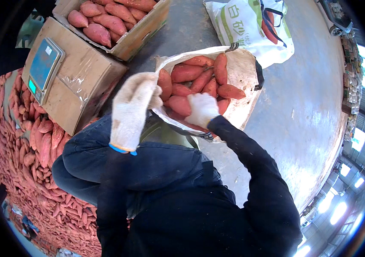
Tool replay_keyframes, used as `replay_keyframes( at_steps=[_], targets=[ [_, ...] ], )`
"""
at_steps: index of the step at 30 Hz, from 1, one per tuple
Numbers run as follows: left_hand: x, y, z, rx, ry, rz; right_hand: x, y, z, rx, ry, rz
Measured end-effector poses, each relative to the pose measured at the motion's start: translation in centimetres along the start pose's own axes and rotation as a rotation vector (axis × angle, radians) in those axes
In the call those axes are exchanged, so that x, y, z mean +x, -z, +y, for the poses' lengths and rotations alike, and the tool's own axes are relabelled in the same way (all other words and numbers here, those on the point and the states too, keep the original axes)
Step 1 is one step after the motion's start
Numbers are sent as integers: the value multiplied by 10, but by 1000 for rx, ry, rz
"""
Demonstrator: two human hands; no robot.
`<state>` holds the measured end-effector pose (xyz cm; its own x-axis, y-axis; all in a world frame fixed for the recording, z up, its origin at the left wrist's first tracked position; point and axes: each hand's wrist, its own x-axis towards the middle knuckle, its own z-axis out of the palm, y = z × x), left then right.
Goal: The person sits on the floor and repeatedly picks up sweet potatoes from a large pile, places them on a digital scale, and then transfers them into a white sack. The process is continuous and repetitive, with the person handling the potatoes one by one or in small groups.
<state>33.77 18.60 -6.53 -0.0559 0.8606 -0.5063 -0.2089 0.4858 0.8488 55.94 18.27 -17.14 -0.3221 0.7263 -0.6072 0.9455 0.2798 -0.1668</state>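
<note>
A white woven bag [240, 70] lies with its mouth spread wide, several reddish sweet potatoes [185, 73] inside it. My right hand [202, 110], in a white knit glove, reaches into the bag with its fingers curled down around a sweet potato; the fingertips are hidden. At the bag's left rim is my left hand [133, 105], in a matching glove with a blue cuff edge. Its bent fingers close on the rim beside a sweet potato [164, 85].
A digital scale [45, 68] rests on a cardboard box [77, 92] to the left. Behind it stands an open carton [144, 36] of sweet potatoes. A large heap [32, 184] of them covers the left side. Another filled white-and-green bag [234, 25] lies on the concrete floor [306, 107].
</note>
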Motion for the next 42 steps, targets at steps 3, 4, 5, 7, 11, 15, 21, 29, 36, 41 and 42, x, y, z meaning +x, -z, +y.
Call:
replay_keyframes(
  at_steps=[3,4,5,7,11,15,21,29,36,41,42],
  targets=[
    [3,-11,-32,-137,103,-52,-34,30,32,189,-127,70],
    [4,-13,-42,-163,139,-77,-44,36,43,289,-179,112],
    [3,-19,-45,-141,208,-87,-55,51,49,515,-219,98],
    [5,-27,-58,-228,245,-158,-62,48,74,969,-169,134],
    [21,-42,-58,-307,270,-256,-64,53,66,2132,-176,87],
    [15,-62,-15,-248,144,-302,-48,91,29,2186,138,210],
    [19,-49,17,-815,45,-478,-44,137,0,1739,438,84],
    [35,65,-1,-989,-136,-465,86,3,66,830,75,144],
    [57,85,-5,-1225,-219,-658,163,-95,-27,817,-58,394],
    [62,110,-24,-1297,-305,-675,132,-70,-29,748,-69,257],
    [59,113,-27,-1303,-325,-683,112,-44,-36,708,-86,175]
  ],
)
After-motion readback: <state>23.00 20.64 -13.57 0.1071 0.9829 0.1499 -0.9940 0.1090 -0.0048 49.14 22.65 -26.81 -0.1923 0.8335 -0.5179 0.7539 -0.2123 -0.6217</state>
